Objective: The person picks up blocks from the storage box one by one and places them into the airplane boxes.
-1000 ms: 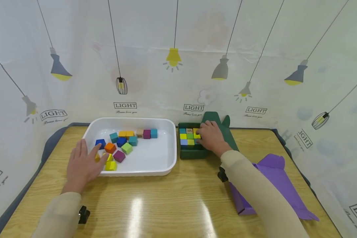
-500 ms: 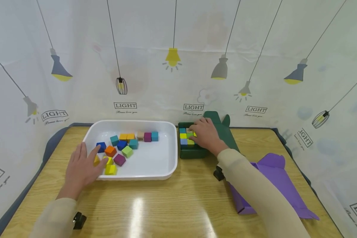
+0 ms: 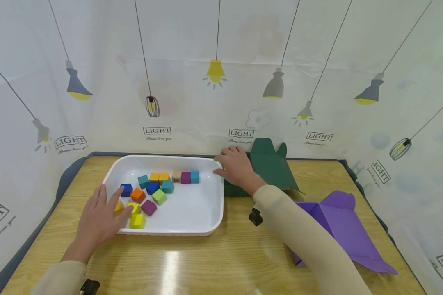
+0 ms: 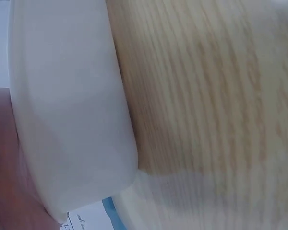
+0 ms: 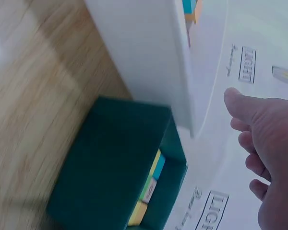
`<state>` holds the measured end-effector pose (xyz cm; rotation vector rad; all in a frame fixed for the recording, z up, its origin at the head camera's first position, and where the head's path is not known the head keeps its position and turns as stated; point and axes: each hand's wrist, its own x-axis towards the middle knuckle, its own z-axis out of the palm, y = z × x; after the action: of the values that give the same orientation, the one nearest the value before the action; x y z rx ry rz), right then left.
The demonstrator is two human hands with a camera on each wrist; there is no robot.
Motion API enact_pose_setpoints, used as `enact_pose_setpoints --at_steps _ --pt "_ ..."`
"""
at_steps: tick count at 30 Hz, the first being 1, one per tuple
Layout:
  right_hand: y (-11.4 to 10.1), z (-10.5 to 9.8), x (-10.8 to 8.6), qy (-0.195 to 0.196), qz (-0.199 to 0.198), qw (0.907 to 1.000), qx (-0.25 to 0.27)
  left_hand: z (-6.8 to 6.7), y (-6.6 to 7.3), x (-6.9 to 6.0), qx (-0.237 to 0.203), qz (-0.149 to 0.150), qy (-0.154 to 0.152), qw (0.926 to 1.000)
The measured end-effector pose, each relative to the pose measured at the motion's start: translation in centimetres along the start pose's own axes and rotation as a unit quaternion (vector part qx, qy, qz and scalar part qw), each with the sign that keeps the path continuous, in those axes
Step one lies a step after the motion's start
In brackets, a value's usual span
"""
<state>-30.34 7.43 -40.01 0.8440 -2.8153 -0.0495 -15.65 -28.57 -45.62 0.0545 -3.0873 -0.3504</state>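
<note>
My left hand (image 3: 99, 217) lies over the near left corner of a white tray (image 3: 192, 213), fingers spread, its palm at the rim. Beneath its thumb and fingers are yellow cubes (image 3: 137, 221) and an orange-yellow cube (image 3: 118, 208). Other coloured cubes lie in the tray, including a purple cube (image 3: 149, 207) and a light green cube (image 3: 159, 196). My right hand (image 3: 238, 168) hovers above a green box (image 5: 110, 158), near the tray's right rim. Its thumb is extended and its fingers are loosely curled, with nothing between them. Cubes (image 5: 150, 189) show inside the box.
The green box's lid (image 3: 271, 168) is folded open to the right. A purple box (image 3: 339, 229) lies open at the right, partly behind my right sleeve. A printed cloth wall (image 3: 192, 102) stands behind the wooden table (image 3: 192, 262).
The white tray and its cubes have shifted towards me, my left hand moving with them. My right hand has moved left from the cubes in the green box to the tray's right rim.
</note>
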Motion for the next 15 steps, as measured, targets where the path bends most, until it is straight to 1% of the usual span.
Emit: enact_pose_setpoints --at_steps 5,8,12,15 --pt "-1.9 -0.1 1.0 -0.033 0.005 0.9994 -0.001 -0.4 -0.6 0.7 0.017 0.017 0.03 0.9993" --pt "-2.8 -0.1 1.5 -0.042 0.0 0.9991 0.006 -0.6 -1.1 1.4 0.014 0.025 0.039 0.9988" --pt "-3.9 0.4 2.0 -0.057 -0.003 0.9982 0.018 -0.3 -1.7 2.2 0.007 0.022 0.027 0.9994" --pt "-4.5 0.9 2.5 -0.066 0.001 0.9977 0.013 0.0 -1.7 2.4 0.004 0.016 0.016 0.9997"
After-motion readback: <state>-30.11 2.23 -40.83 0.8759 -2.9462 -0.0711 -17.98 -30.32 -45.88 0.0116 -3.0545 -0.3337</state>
